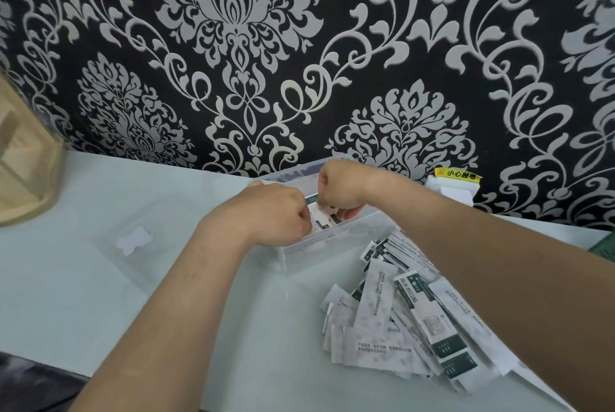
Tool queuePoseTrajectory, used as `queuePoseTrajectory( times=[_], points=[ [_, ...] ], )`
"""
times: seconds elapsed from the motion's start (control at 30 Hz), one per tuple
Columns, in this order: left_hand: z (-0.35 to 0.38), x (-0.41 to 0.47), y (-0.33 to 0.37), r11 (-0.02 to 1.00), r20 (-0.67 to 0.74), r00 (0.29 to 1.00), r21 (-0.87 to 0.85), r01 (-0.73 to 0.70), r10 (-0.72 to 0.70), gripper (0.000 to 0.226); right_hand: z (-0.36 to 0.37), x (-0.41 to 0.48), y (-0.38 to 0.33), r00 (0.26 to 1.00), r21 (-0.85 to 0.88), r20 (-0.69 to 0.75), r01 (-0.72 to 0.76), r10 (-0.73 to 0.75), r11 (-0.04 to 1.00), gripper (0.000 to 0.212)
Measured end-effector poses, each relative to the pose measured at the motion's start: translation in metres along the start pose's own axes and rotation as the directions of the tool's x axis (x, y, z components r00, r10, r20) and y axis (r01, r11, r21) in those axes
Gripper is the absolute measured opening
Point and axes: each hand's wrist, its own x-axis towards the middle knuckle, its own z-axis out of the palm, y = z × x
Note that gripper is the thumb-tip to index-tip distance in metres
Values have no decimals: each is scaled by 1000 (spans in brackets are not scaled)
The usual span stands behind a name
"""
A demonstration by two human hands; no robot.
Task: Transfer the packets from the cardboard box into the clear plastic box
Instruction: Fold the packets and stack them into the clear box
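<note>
Loose packets (pixel 412 322) are heaped on the table right by the person's right forearm, white and dark green, fanned out in a messy pile. No cardboard box in sight, so I'd guess it's already been emptied out. Both hands are over the clear plastic box (pixel 319 252) at the back: left hand (pixel 273 215) and right hand (pixel 339 185) are each curled closed, pinching a small bunch of packets between them and setting it down inside. Looks like the stacking step, early on since most packets are still outside. Next up is letting go without the bunch toppling, then grabbing more from the pile. Surface is a pale glossy table (pixel 100 278) with the clear lid (pixel 139 238) lying to the left, and black-and-silver damask wallpaper (pixel 233 45) behind
</note>
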Motion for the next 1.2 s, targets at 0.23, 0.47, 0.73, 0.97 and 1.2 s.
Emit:
queuePoseTrajectory(
  times=[0.23, 0.47, 0.73, 0.97, 1.2],
  points=[
    [-16, -15, 8, 955, -250, 966, -295, -19, -58, 30, -36, -49, 9, 947, 160, -294, 186, -133, 969, 13],
    [-22, -30, 76, 869, -510, 852, -364, -335, 115, 24, -48, -122, 67, 950, 221, -292, 174, -105, 960, 5],
    [35, -21, 150, 901, -12, 902, -48, -431, 431, 71, 2, -151, 145, 978, -15, -194, -84, 79, 996, 39],
    [31, -13, 132, 918, 18, 919, -53, -394, 395, 53, 35, -132, 166, 944, -46, -317, -117, 97, 992, 58],
    [29, -1, 140, 941, -246, 949, -225, -254, 197, 32, 38, -121, 156, 920, -63, -392, -29, 2, 998, 37]
  ],
)
